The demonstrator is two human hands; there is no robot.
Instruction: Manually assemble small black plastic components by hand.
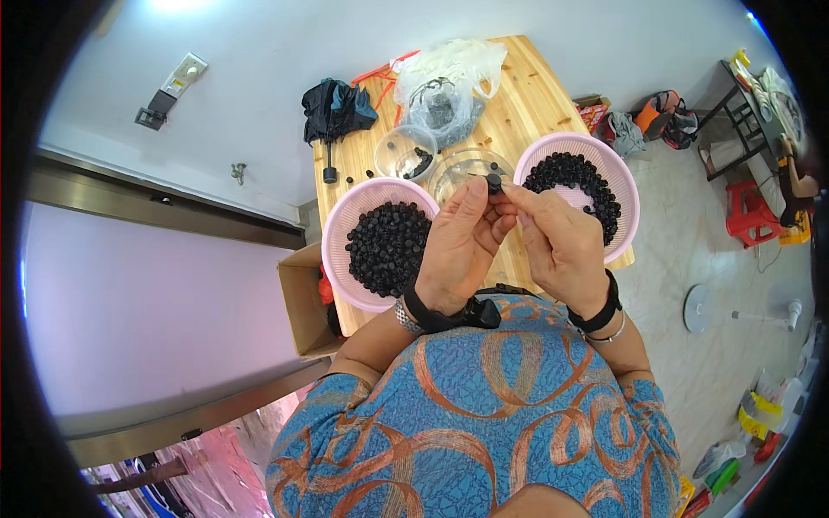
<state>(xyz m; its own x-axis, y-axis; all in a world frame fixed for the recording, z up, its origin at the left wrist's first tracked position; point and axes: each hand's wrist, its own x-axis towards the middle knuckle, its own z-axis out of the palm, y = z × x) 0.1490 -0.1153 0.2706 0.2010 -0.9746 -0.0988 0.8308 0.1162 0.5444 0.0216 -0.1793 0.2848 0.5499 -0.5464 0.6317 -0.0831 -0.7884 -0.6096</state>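
Observation:
My left hand (458, 250) is closed, pinching a small black round part (494, 183) between its fingertips over the table. From the other side, the fingertips of my right hand (561, 237) meet the part's edge. They are closed too, and whatever they pinch is hidden. Below the hands stands a shallow clear bowl (445, 177). To the left, a pink basket (335, 250) is full of small black round pieces (389, 250). On the right, a second pink basket (629, 186) holds more black pieces (574, 177), heaped in a curve along its side.
Another clear bowl (399, 142) with some black pieces sits behind the left basket. Farther back lie plastic bags (445, 99) and a folded black umbrella (337, 112) on the wooden table (527, 95). A cardboard box (302, 302) stands at the table's left; a red stool (751, 211) is far right.

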